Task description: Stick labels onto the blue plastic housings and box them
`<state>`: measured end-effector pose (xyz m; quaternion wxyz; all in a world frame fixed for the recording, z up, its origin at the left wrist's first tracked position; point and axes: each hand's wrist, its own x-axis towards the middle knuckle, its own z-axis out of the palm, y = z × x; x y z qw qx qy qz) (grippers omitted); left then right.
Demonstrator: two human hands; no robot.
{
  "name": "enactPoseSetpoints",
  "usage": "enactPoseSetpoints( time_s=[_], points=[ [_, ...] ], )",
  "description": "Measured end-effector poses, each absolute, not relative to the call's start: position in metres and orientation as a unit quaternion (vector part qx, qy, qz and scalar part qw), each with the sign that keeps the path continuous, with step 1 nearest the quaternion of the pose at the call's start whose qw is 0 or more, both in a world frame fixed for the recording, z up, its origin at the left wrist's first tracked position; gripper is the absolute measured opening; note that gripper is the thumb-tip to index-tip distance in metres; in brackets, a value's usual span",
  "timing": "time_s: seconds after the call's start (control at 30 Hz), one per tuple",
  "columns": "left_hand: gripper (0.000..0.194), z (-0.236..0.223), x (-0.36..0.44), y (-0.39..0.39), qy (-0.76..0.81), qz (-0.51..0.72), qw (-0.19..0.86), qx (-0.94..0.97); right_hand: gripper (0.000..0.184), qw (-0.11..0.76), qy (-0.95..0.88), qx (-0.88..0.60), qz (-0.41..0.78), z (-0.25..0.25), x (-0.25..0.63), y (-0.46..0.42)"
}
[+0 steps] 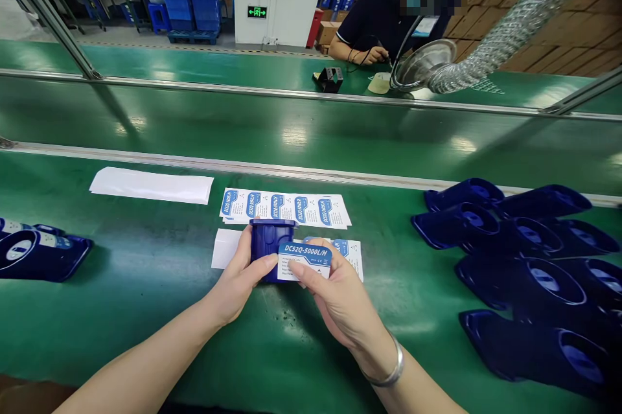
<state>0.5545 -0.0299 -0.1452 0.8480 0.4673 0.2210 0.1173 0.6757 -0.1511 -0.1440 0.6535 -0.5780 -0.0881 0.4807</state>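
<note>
My left hand [236,281] is closed around the left side of a dark blue plastic housing [265,240], its thumb lying near the label's edge. Between the thumb and fingers of my right hand [335,291] is a blue and white label [304,260] printed "DC52Q-5000L/H". The label overlaps the housing's front; whether it sticks there I cannot tell. Behind the hands lies a sheet of similar labels [286,208]. A second label sheet [354,258] is partly hidden by my right hand and the housing.
Several dark blue housings [522,281] lie at the right; labelled ones [58,255] lie at the left. A blank white strip [150,184] rests on the green bench [146,330]. Beyond a metal rail [233,171], a co-worker [372,19] sits near a flexible metal duct [515,25].
</note>
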Motion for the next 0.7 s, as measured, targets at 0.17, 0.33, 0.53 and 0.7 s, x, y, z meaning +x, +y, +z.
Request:
enactPoseSetpoints(
  time_s=[0.17,0.33,0.53,0.7],
  points=[
    [0.086,-0.1467,0.5549,-0.0298,0.217,0.119,0.848,0.469,0.064,0.654,-0.088,-0.576,0.482,-0.1435,0.6758,-0.1507],
    [0.089,-0.1488,0.5539,-0.0305,0.218,0.120,0.846,0.472,0.063,0.654,-0.089,-0.576,0.483,-0.1424,0.6756,-0.1508],
    [0.088,-0.1491,0.5536,-0.0305,0.218,0.120,0.845,0.474,0.063,0.658,-0.087,-0.570,0.484,-0.1417,0.6749,-0.1506],
    [0.081,-0.1490,0.5544,-0.0304,0.223,0.118,0.844,0.473,0.063,0.657,-0.087,-0.569,0.488,-0.1418,0.6752,-0.1508]
  ],
)
